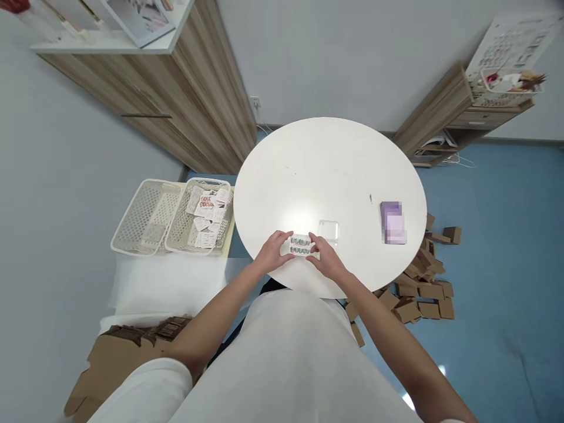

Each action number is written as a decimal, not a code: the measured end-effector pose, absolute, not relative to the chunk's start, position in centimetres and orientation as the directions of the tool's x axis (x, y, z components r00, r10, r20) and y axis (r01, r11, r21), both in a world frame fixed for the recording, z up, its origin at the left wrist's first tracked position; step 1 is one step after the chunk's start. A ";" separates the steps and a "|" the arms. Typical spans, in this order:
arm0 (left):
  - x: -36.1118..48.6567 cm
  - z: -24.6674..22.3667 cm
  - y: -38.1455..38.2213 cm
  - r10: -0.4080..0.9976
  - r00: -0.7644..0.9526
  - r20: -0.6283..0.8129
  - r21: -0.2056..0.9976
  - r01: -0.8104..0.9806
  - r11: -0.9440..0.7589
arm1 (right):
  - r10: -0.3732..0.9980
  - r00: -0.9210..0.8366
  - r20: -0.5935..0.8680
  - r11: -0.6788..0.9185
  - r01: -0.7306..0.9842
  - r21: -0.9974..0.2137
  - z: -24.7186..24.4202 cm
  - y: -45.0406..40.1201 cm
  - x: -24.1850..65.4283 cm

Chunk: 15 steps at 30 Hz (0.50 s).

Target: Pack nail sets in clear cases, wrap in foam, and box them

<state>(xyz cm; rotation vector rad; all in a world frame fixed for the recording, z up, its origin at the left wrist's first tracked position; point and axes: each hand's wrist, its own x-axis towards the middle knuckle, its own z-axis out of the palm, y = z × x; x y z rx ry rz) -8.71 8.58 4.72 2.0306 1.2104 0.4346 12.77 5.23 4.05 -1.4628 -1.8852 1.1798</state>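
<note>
We see, largest first, a white oval bench (326,158), with the person's two hands working close to its near edge. The left hand (271,254) and the right hand (326,257) face each other across a clear tray (300,245), which lies directly between them, its long axis running from one hand to the other. We judge neither to be clearly nearer, since each meets its own end of the tray: the left hand pinches the left end between thumb and fingers, and the right hand pinches the right end in the same manner. Whether the tray rests on the bench or is held slightly above it, we cannot tell. Farther to the right on the bench we note a purple item (392,222), blurred into blocks, well apart from both hands. Just beyond the right hand, on the side away from the body, sits a clear case (329,230), apart from the tray. The tray itself is small, oblong and transparent, its broad face turned upward. Smallest of all, we find the green-tinted pieces (300,250) in it, glossy and set side by side in two rows parallel to the long axis; their exact number we cannot make out.
</note>
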 end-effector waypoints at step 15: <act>1.3 1.8 7.1 0.843 0.480 -0.243 0.407 0.840 -0.360 | 0.945 -0.165 -0.284 -0.057 0.769 -0.637 0.0 2.6 21.0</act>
